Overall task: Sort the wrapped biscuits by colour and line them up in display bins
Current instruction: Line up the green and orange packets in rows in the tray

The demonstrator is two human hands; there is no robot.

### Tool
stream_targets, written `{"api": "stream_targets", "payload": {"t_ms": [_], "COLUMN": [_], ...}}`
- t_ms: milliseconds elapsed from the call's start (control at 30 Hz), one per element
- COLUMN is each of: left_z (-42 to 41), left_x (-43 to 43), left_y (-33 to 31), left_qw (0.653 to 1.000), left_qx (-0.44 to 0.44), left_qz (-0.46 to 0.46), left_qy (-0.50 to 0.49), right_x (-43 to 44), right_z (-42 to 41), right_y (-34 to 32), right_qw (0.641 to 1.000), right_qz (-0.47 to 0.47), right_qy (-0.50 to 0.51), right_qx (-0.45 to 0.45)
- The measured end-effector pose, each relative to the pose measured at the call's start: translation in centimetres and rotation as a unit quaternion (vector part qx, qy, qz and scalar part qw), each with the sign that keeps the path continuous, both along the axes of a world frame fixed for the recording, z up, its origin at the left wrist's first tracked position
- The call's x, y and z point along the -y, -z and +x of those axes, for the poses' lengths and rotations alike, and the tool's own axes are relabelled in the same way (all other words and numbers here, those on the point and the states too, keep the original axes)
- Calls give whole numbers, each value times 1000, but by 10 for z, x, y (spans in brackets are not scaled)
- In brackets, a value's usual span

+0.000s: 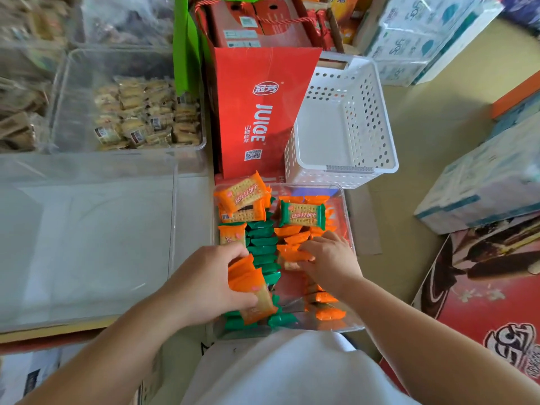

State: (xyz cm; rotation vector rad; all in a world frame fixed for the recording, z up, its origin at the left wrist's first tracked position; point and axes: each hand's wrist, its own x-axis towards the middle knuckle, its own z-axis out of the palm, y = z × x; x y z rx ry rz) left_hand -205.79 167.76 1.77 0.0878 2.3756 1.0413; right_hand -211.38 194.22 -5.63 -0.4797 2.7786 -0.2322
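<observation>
Clear bin [346, 211] open-topped; juice box [257, 112], white basket [302, 168] just behind.

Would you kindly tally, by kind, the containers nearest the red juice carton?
Clear plastic bins: 3 (biscuit bin, empty bin, snack bin)
White perforated basket: 1
Total: 4
The blurred bins at the far left are not counted.

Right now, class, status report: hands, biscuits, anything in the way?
Left hand holds stack of orange biscuit packs. Right hand on orange row in clear bin, grip unclear. Green row lined up centre. Stray green pack lies flat atop orange row.
</observation>
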Motion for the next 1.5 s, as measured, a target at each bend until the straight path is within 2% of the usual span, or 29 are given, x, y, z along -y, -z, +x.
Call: {"api": "stream_targets", "payload": {"t_ms": [100,267,433,500,600,700,800,867,967,1067,1200,1367,1500], "left_z": [-1,-1,-10,-15,-17,-16,-18,-17,0,30,60,51,28], "left_x": [-26,-90,-125,-131,-139,-144,-141,-131,-101,-72,-53,-39,-39], "left_y": [4,42,88,100,115,127,118,105,88,83,83,83,81], "left_qw": [998,997,986,968,936,921,924,934,957,965,956,922,898], "left_qx": [-43,-78,-100,-129,-177,-201,-216,-242,-218,-177,-148,-86,-95], "left_qz": [18,-13,-126,-191,-272,-307,-302,-260,-189,-194,-242,-352,-384], "left_qy": [-47,-15,51,103,140,132,86,36,-30,-4,74,138,192], "right_x": [-2,-10,-24,-28,-36,-43,-41,-36,-30,-26,-27,-36,-37], "right_z": [-11,-20,-30,-31,-27,-33,-51,-63,-74,-78,-76,-57,-24], "right_y": [7,17,23,25,27,25,16,15,19,23,17,-2,-28], "right_qw": [996,991,993,990,988,986,987,987,984,984,989,973,966], "right_qz": [66,65,-5,-2,-8,-24,29,48,79,78,21,-127,-217], "right_qy": [-57,-121,-118,-138,-156,-106,-108,-131,-144,-138,-138,-152,-136], "right_qx": [18,0,9,33,-21,-123,-118,-74,-70,-79,-49,-118,-40]}}
